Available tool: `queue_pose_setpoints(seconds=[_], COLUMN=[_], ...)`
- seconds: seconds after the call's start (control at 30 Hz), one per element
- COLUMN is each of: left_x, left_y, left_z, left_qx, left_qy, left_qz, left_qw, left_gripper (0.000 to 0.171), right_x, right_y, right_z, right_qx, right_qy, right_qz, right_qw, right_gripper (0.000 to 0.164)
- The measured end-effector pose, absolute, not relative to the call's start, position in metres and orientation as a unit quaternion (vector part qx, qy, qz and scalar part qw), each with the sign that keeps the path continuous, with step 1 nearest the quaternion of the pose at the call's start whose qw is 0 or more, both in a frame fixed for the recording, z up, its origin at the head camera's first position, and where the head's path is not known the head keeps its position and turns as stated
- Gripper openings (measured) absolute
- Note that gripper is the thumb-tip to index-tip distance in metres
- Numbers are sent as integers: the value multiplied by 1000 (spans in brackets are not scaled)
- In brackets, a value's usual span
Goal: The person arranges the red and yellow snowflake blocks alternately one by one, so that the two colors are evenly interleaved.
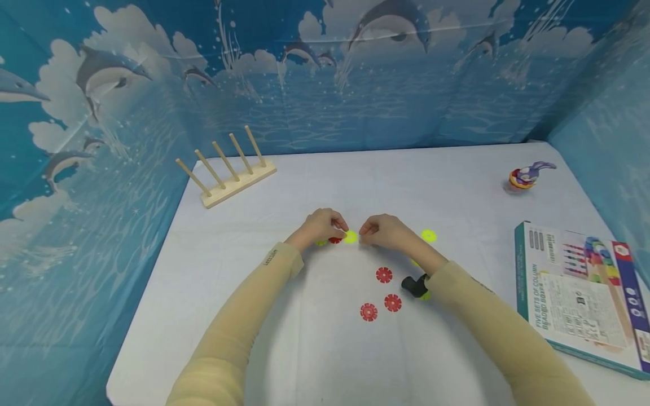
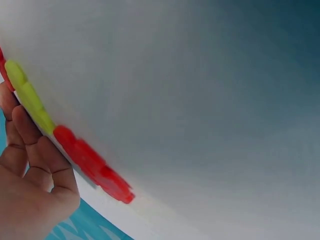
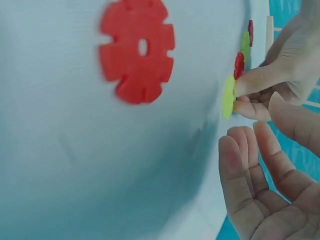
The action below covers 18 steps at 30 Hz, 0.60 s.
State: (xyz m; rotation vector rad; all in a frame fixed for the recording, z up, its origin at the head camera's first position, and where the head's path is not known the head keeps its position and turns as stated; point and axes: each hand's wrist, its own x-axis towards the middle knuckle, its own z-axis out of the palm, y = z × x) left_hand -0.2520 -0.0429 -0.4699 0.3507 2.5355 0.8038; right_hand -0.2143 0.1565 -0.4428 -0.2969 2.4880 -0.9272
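Between its thumb and finger, my left hand pinches a yellow notched plastic disc. This disc is at the near end of a row with a red disc, a yellow disc and another red disc. Whether all are interlocked cannot be told. Beside the yellow disc, my right hand hovers just to its right with fingers loosely bent and nothing between them. In the right wrist view a loose red disc lies on the table.
Loose red discs and yellow discs lie around the right forearm. A black device sits at the right wrist. A wooden peg stand is back left; a purple toy and a box are right.
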Motion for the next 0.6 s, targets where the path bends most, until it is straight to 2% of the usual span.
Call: queue_pose_setpoints(seconds=[0.3,0.6], left_x=[-251,-252], left_y=[-42,-42], left_z=[-469,-470], left_qx=[119,121], left_qy=[923,925], left_qz=[286,279], left_qw=[229,227], left_gripper=[11,11], right_x=[-192,-168], right_y=[185,192], right_z=[-443,-454], right_qx=[-127,-115], right_qy=[896,890], right_qz=[-344,-341], right_qw=[250,281], right_gripper=[24,23])
